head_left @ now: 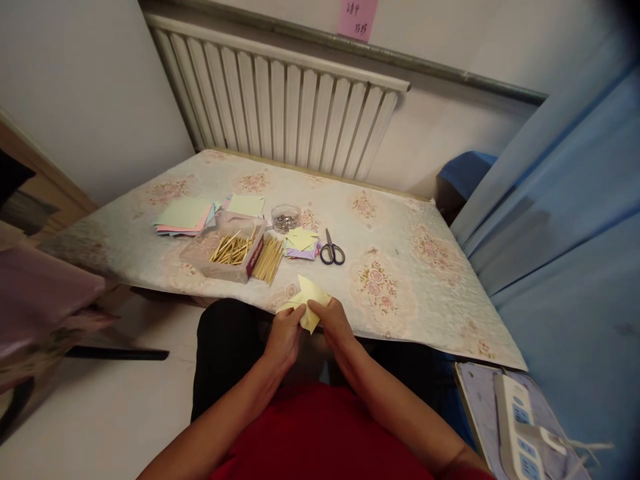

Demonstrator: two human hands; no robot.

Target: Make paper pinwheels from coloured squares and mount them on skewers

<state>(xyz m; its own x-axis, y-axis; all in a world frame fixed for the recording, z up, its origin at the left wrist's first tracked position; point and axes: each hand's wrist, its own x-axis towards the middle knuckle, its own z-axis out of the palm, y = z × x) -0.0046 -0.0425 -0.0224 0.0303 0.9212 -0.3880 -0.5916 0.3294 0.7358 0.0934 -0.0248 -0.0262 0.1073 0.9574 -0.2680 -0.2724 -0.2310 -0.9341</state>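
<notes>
seemingly, folded yellow paper [311, 299] points up-left.

pink note [358, 18] on wall | handwritten numerals | too blurred to read

The lower part of the yellow paper [310, 301] is covered by the fingers [314, 308] of both hands, so its full shape cannot be told. What fills the small clear bowl [285, 217] beyond the paper is too small to tell. Writing on the pink note [357, 18] above the radiator [280, 107] is unreadable, its top cut off. The power strip [520, 427] runs off the bottom edge.
</notes>
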